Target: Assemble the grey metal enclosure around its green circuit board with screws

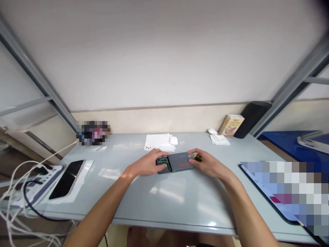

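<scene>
A flat grey electronics case lies on the table between my hands, with a green circuit board showing at its uncovered left end. My left hand grips that end, thumb on the near side and fingers over the far side. At the right end, the thumb and forefinger of my right hand pinch the case. A black-and-yellow handle, looking like a screwdriver's, is tucked in the same hand; its tip is hidden. Behind the case, several tiny dark screws rest on white paper.
A white rounded case sits on the paper. On the left are a phone, a power strip and tangled white cables. To the right stand a food box, crumpled tissue, a black cylinder and a tablet.
</scene>
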Demonstrator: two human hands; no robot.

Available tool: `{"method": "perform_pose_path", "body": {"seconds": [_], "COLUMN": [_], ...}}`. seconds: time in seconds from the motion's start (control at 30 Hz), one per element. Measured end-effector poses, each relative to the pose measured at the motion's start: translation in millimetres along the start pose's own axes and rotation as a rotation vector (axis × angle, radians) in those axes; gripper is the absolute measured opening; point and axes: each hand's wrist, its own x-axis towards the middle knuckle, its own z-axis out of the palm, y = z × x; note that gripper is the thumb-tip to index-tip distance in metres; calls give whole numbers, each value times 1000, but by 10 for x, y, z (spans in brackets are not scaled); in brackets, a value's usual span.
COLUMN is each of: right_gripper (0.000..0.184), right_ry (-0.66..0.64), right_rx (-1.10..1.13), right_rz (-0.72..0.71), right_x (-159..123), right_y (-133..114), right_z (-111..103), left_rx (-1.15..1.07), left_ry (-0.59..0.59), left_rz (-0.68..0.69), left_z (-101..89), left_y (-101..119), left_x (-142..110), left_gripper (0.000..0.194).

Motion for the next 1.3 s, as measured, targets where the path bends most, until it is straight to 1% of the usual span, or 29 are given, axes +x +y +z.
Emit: {"method": "perform_pose_path", "body": {"seconds": [0.1, 0.17, 0.23, 0.27, 0.3, 0.33, 0.4, 0.43, 0.5, 0.53, 0.6, 0.67, 0.77, 0.9, 1.0, 1.07, 1.17, 1.3], "right_gripper": [33, 29, 26, 28, 32, 36, 45, 48, 49, 46, 39, 29, 21, 17, 17, 18, 23, 31], "right_ry": [44, 89, 202, 292, 378, 416, 389, 378, 330, 304, 262, 244, 262, 265, 274, 294, 360, 447], "right_rx": [-12, 23, 69, 127, 215, 330, 541, 601, 680, 677, 646, 598, 471, 418, 429, 489, 650, 840], "right_rz": [40, 50, 48, 51, 71, 74, -24, -93, -234, -290, -349, -390, -462, -485, -473, -472, -487, -477], "right_x": [-31, -81, -146, -177, -203, -220, -217, -196, -126, -87, -20, 14, 15, 5, 7, 6, 6, 25], "right_y": [30, -7, -118, -204, -308, -424, -662, -764, -893, -910, -857, -734, -570, -516, -535, -556, -603, -647], "right_z": [-148, -232, -293, -310, -318, -315, -268, -221, -80, 9, 201, 370, 509, 506, 470, 453, 434, 436], "left_rx": [-1, -1, 6, 16, 30, 46, 82, 100, 132, 146, 167, 182, 206, 225, 276, 320, 326, 293], "left_ry": [-13, -12, -6, -6, -9, -13, -18, -18, -14, -13, -13, -11, 0, 13, 48, 86, 160, 172], "left_rz": [11, 6, 0, -1, 1, 3, 5, 6, 11, 15, 24, 31, 32, 28, 62, 105, 135, 138], "left_z": [-40, -55, -65, -68, -71, -75, -83, -87, -93, -95, -94, -92, -97, -111, -93, -51, 45, 141], "left_y": [-52, -80, -94, -94, -91, -85, -71, -67, -69, -75, -90, -101, -103, -86, -28, 41, 148, 199], "left_x": [-6, -12, -17, -19, -21, -21, -20, -18, -11, -8, -5, -6, -14, -19, -10, 2, 23, 50], "left_gripper": [41, 41, 42, 44, 45, 46, 49, 50, 52, 52, 53, 54, 53, 51, 41, 32, 25, 21]}}
